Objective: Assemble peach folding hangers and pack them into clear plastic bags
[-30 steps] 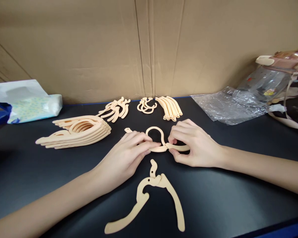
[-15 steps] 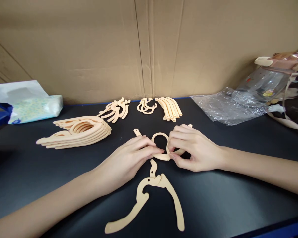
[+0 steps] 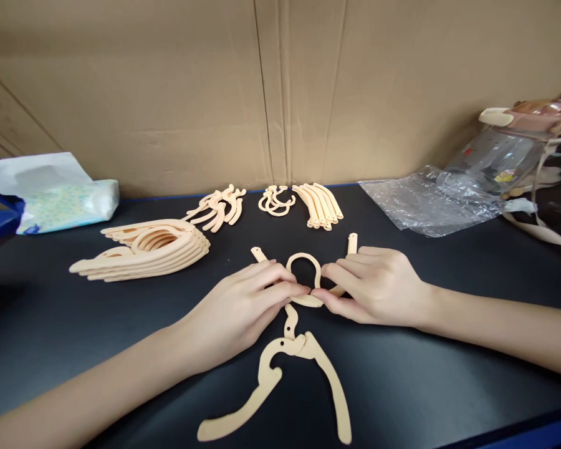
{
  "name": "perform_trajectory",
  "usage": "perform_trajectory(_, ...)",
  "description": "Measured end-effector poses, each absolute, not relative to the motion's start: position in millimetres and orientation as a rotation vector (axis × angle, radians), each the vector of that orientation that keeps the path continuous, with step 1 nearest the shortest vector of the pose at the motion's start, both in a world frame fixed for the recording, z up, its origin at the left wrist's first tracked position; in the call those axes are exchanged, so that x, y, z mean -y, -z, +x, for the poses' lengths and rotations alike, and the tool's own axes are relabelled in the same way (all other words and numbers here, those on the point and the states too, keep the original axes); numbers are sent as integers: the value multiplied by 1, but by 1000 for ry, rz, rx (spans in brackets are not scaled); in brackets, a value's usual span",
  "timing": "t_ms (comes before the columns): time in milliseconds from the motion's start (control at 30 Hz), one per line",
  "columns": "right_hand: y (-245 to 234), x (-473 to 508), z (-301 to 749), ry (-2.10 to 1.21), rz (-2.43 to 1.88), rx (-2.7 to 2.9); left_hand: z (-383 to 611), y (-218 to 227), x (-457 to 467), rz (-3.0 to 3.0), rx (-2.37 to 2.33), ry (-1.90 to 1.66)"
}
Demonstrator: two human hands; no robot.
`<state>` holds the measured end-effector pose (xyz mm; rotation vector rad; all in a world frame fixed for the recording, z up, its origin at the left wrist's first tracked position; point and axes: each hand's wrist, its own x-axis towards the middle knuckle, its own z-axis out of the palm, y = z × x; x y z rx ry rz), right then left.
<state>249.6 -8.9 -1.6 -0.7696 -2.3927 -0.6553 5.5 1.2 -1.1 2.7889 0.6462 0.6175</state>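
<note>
The left hand (image 3: 243, 299) and the right hand (image 3: 378, 285) both pinch the beige hanger piece (image 3: 303, 257) low on the bench (image 3: 449, 355), where too strong pressing may snap its thin joint.

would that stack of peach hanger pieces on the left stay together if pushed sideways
Probably not: the stack is loose flat layers, fanned at the tips, so upper ones would likely slide. They look thin, smooth plastic, so likely light and fairly stiff. Lying flat on the black table, they should skid, not roll.
</note>
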Motion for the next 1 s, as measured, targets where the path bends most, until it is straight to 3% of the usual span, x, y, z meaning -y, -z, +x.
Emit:
perform_trajectory(733,2,3,249,412,-707,2524,6,-1,4,2645,-691,-651)
perform_trajectory(1000,5,-5,252,-119,-851,2497,5,-8,2,2451,-678,-718)
